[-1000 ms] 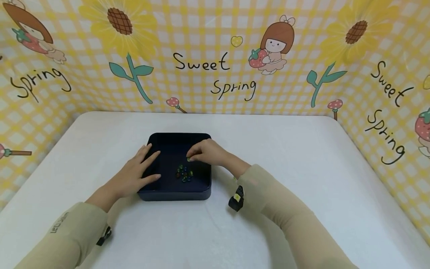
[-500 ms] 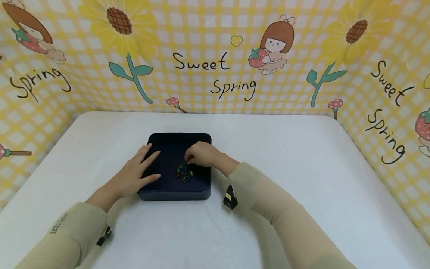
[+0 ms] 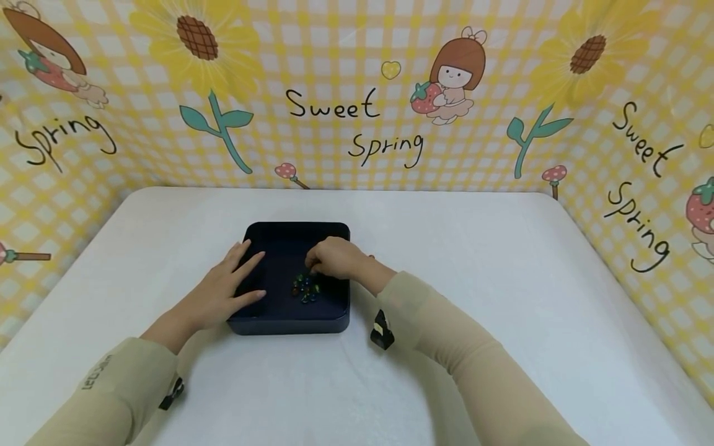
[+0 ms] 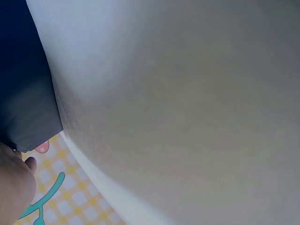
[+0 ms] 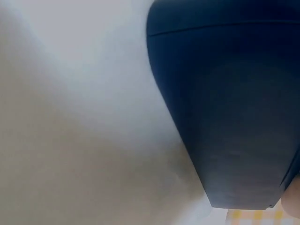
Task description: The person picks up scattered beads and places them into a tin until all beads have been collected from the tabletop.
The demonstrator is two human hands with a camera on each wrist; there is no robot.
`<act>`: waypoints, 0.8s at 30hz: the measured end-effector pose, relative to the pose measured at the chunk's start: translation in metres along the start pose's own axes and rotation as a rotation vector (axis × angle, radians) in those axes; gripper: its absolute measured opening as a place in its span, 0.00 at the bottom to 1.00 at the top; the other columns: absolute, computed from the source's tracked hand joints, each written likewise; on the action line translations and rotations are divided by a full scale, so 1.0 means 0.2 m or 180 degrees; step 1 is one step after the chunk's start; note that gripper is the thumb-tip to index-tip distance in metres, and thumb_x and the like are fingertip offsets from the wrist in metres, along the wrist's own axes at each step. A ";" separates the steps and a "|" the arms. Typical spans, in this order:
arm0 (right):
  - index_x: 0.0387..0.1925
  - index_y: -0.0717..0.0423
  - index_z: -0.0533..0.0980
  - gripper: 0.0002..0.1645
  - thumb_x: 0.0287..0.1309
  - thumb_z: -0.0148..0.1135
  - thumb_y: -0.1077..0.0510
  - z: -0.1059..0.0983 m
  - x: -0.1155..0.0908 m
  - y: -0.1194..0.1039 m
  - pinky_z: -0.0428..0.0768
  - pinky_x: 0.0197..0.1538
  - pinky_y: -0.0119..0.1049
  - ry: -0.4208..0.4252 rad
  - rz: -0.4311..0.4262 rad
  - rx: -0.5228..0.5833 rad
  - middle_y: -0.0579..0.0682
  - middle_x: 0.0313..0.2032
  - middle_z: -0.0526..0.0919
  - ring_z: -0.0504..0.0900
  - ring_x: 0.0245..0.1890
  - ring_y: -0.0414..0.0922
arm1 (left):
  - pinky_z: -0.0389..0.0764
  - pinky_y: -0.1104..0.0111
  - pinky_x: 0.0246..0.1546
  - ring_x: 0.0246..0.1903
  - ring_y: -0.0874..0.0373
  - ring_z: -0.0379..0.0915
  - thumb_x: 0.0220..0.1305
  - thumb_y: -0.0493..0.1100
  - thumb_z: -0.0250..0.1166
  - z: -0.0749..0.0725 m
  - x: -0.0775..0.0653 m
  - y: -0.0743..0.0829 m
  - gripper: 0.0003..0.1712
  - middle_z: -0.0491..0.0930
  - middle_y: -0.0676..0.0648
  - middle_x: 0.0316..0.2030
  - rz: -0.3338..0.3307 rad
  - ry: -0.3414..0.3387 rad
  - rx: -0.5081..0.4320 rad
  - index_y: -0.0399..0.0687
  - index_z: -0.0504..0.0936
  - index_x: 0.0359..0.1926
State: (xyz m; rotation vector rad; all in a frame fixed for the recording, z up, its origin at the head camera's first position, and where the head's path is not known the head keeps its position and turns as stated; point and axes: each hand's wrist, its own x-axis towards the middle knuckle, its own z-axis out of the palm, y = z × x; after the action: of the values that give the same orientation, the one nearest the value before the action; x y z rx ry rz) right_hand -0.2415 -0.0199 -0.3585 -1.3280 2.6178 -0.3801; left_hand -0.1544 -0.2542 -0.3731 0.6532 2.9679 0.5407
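A dark navy square tray sits on the white table, a small cluster of glass marbles on its floor. My left hand rests along the tray's left rim, fingers spread and straight, thumb reaching over the inside. My right hand reaches over the right rim, its fingers curled and pinched together pointing down, just above the back of the cluster. The marble between those fingertips is mostly hidden by the hand. Both wrist views show the tray's outer wall, with only a sliver of the left hand and right hand.
The white table stretches around the tray, backed by a yellow checked cloth with printed flowers and lettering. A black wrist camera mount hangs below the right sleeve, another mount below the left.
My right hand has come down and slightly toward the marbles, with the greenish marble seen earlier in its pinch now covered. The left hand and tray stay in place.
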 end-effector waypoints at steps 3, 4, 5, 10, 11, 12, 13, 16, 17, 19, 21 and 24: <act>0.40 0.54 0.78 0.11 0.53 0.57 0.58 0.00 -0.01 0.01 0.72 0.36 0.24 0.0086 -0.0033 0.0137 0.44 0.35 0.80 0.76 0.32 0.35 | 0.44 0.42 0.53 0.63 0.46 0.24 0.58 0.62 0.49 0.00 0.00 0.00 0.42 0.32 0.40 0.65 0.0006 0.0003 -0.0014 0.47 0.45 0.66; 0.40 0.54 0.78 0.11 0.53 0.57 0.58 0.00 -0.02 0.01 0.72 0.36 0.23 0.0126 -0.0048 0.0204 0.44 0.35 0.80 0.76 0.32 0.35 | 0.44 0.42 0.53 0.63 0.46 0.24 0.58 0.61 0.49 0.00 0.00 0.00 0.42 0.32 0.40 0.65 0.0004 0.0003 -0.0016 0.47 0.45 0.66; 0.40 0.54 0.78 0.12 0.53 0.57 0.58 0.00 -0.03 0.01 0.71 0.36 0.23 0.0168 -0.0067 0.0283 0.44 0.35 0.80 0.76 0.33 0.35 | 0.45 0.42 0.53 0.63 0.46 0.24 0.58 0.61 0.49 0.00 0.00 0.00 0.42 0.32 0.40 0.65 0.0002 0.0001 -0.0017 0.47 0.45 0.66; 0.40 0.58 0.78 0.13 0.52 0.58 0.58 -0.02 -0.09 0.02 0.72 0.36 0.21 0.0335 -0.0116 0.0810 0.47 0.37 0.80 0.77 0.34 0.35 | 0.44 0.41 0.52 0.62 0.46 0.24 0.58 0.61 0.49 0.00 0.00 0.01 0.42 0.31 0.40 0.65 -0.0010 -0.0010 -0.0052 0.46 0.45 0.66; 0.40 0.58 0.78 0.13 0.52 0.59 0.58 -0.02 -0.10 0.03 0.72 0.36 0.21 0.0358 -0.0112 0.0890 0.47 0.37 0.80 0.77 0.34 0.35 | 0.44 0.41 0.52 0.62 0.46 0.23 0.58 0.61 0.49 0.00 0.00 0.01 0.42 0.31 0.40 0.65 -0.0010 -0.0009 -0.0056 0.46 0.45 0.66; 0.40 0.58 0.78 0.13 0.52 0.59 0.58 -0.03 -0.12 0.03 0.72 0.35 0.22 0.0378 -0.0101 0.0966 0.47 0.37 0.80 0.77 0.34 0.35 | 0.44 0.41 0.52 0.62 0.46 0.23 0.58 0.61 0.49 0.00 0.00 0.01 0.42 0.31 0.41 0.65 -0.0010 -0.0006 -0.0060 0.47 0.45 0.66; 0.40 0.59 0.78 0.13 0.52 0.59 0.58 -0.04 -0.13 0.03 0.72 0.35 0.22 0.0403 -0.0099 0.1009 0.47 0.37 0.80 0.77 0.33 0.35 | 0.44 0.41 0.52 0.62 0.46 0.23 0.58 0.61 0.49 0.00 0.00 0.01 0.42 0.31 0.41 0.65 -0.0008 0.0000 -0.0059 0.47 0.45 0.66; 0.40 0.58 0.78 0.13 0.52 0.58 0.57 -0.06 -0.17 0.05 0.72 0.34 0.23 0.0480 -0.0089 0.1014 0.46 0.37 0.80 0.76 0.33 0.34 | 0.44 0.41 0.52 0.62 0.46 0.24 0.59 0.61 0.49 0.01 0.00 0.01 0.42 0.31 0.41 0.65 0.0001 0.0013 -0.0046 0.47 0.44 0.66; 0.40 0.57 0.78 0.13 0.53 0.58 0.56 -0.06 -0.19 0.06 0.72 0.34 0.23 0.0499 -0.0075 0.1029 0.45 0.37 0.80 0.76 0.33 0.34 | 0.44 0.41 0.52 0.62 0.46 0.24 0.59 0.61 0.49 0.01 0.00 0.00 0.42 0.31 0.41 0.65 0.0004 0.0016 -0.0042 0.47 0.45 0.66; 0.40 0.57 0.78 0.13 0.53 0.58 0.57 -0.07 -0.22 0.07 0.72 0.34 0.23 0.0547 -0.0029 0.1077 0.45 0.37 0.80 0.76 0.33 0.34 | 0.44 0.41 0.52 0.62 0.46 0.24 0.58 0.61 0.49 0.01 0.00 0.01 0.42 0.31 0.41 0.65 0.0000 0.0015 -0.0041 0.47 0.45 0.66; 0.40 0.57 0.78 0.13 0.53 0.58 0.57 -0.09 -0.25 0.08 0.73 0.35 0.24 0.0574 0.0044 0.1151 0.45 0.37 0.80 0.76 0.34 0.34 | 0.44 0.41 0.52 0.62 0.46 0.24 0.58 0.61 0.48 0.01 0.00 0.01 0.42 0.31 0.41 0.65 -0.0011 0.0009 -0.0039 0.47 0.45 0.66; 0.41 0.57 0.78 0.13 0.53 0.58 0.57 -0.11 -0.30 0.10 0.73 0.36 0.24 0.0604 0.0185 0.1252 0.45 0.38 0.80 0.76 0.36 0.34 | 0.44 0.41 0.52 0.62 0.46 0.24 0.58 0.62 0.48 0.00 0.00 0.01 0.42 0.31 0.42 0.65 -0.0035 -0.0009 -0.0038 0.48 0.44 0.66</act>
State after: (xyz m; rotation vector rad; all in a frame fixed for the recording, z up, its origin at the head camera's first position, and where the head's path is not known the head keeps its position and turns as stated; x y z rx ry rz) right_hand -0.2281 0.0434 -0.3415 -1.1282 2.5355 -0.9955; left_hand -0.1531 -0.2532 -0.3733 0.6359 2.9616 0.5556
